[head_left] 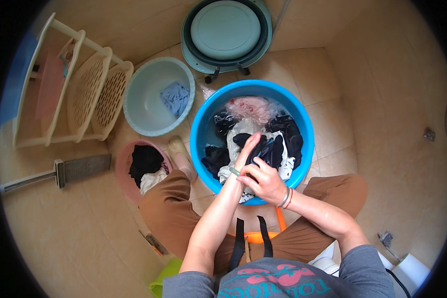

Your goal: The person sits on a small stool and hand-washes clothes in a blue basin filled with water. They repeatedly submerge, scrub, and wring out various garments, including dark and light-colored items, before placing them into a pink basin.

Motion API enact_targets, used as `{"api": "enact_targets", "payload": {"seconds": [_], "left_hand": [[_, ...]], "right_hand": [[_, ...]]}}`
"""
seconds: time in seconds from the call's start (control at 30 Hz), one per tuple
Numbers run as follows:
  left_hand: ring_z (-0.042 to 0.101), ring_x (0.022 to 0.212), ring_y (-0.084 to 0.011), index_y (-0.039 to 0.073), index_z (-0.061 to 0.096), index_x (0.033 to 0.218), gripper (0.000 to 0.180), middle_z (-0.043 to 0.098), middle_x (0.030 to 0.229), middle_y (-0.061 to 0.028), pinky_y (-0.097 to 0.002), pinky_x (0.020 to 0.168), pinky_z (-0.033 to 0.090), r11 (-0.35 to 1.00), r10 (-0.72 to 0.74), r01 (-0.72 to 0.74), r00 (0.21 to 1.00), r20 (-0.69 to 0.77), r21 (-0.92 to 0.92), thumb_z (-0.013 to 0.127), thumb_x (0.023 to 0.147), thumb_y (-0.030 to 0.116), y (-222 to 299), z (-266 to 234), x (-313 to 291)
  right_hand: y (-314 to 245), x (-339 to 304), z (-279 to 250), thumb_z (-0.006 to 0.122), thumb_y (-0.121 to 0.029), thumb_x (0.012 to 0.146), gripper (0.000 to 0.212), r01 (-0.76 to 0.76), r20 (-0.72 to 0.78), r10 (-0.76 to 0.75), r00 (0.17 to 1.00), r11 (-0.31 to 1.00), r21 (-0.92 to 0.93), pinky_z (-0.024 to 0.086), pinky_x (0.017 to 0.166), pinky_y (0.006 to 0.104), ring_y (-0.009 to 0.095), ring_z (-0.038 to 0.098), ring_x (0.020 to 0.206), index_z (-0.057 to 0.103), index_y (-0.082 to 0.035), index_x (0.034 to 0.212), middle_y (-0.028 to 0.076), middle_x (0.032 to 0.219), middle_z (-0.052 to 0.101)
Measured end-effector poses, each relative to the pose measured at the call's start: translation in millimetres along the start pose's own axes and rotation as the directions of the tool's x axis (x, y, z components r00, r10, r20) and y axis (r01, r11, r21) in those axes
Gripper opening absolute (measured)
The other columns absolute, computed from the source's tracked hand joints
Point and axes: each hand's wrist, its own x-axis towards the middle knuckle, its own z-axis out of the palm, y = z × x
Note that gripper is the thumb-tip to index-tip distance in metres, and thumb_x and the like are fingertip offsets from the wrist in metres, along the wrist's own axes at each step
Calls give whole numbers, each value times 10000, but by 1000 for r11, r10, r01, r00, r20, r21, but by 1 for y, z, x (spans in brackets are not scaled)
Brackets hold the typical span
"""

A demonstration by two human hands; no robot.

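A blue washtub point(301, 111) in front of me holds water and wet clothes. Over its near part my left hand point(249, 150) is held edge-on, fingers stretched out, with nothing visible in it. A pale green bangle point(234, 171) circles my left wrist. My right hand point(268, 184) reaches across with bent fingers closed at that wrist, on the bangle; the exact contact is partly hidden. Below the hands lie dark garments point(273, 151) and a white garment point(235, 141). A pink garment point(248, 107) floats at the tub's far side.
A pale basin point(141, 111) with a blue cloth point(175, 98) stands at the far left, beside a cream rack point(79, 114). A pink basin point(126, 184) holds black and white clothes. Folding basins point(226, 30) lean behind the tub. A squeegee-like mop point(84, 169) lies left.
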Motion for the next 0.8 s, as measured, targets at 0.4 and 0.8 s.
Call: {"api": "enact_targets", "payload": {"seconds": [0.4, 0.8], "left_hand": [[606, 705, -194, -34, 655, 907, 429, 650, 830, -91, -342, 703, 487, 995, -103, 73, 797, -596, -75, 497, 922, 365, -62, -24, 16], [575, 799, -96, 42, 667, 939, 292, 647, 834, -7, -294, 724, 460, 622, 209, -24, 968, -136, 783, 556, 948, 313, -4, 33, -15]], "right_hand": [[80, 4, 20, 530, -156, 903, 155, -156, -205, 94, 974, 937, -313, 496, 563, 448, 339, 618, 682, 568, -41, 807, 167, 720, 589], [185, 3, -8, 541, -523, 926, 521, -591, -36, 696, 717, 635, 498, 487, 682, 310, 201, 600, 713, 633, -15, 994, 52, 835, 647]]}}
